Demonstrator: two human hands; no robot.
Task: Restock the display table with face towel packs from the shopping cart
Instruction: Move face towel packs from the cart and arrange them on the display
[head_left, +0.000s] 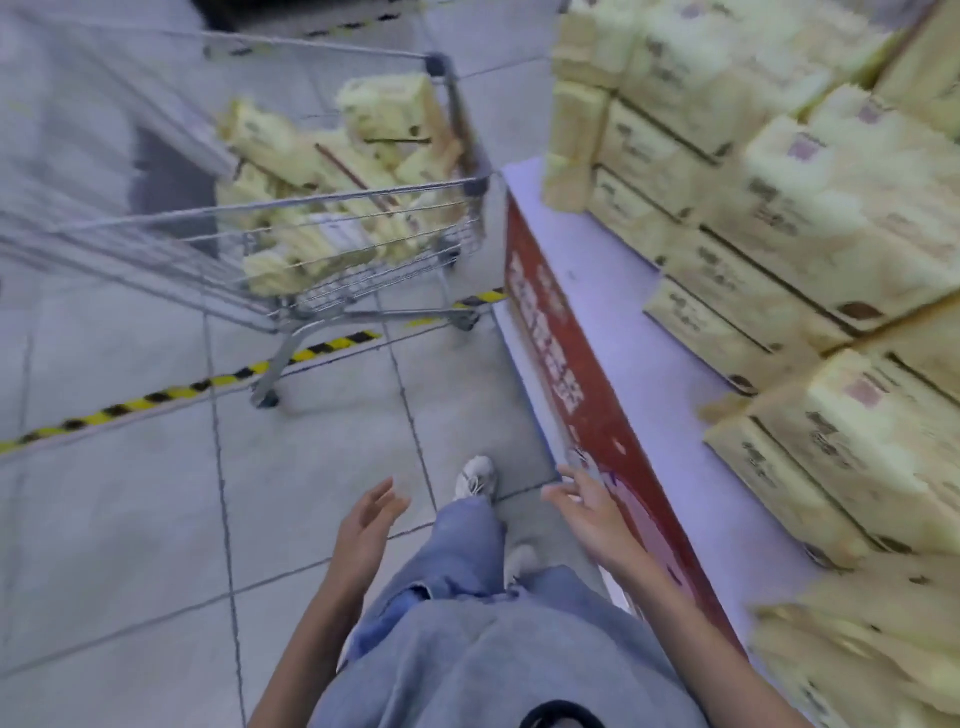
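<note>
A wire shopping cart (332, 205) stands ahead on the left, holding several pale yellow face towel packs (358, 166) piled loosely. The display table (613, 291), white on top with a red front panel, runs along the right and carries stacked yellow packs (810, 218). My left hand (366, 525) hangs open and empty over the floor, well short of the cart. My right hand (592, 512) is also open and empty, beside the table's red panel. The whole view is motion-blurred.
Grey floor tiles lie between me and the cart, crossed by a yellow-and-black hazard tape line (156, 400). My legs in blue jeans and a white shoe (475, 478) are below. The cart's front corner sits close to the table's far end.
</note>
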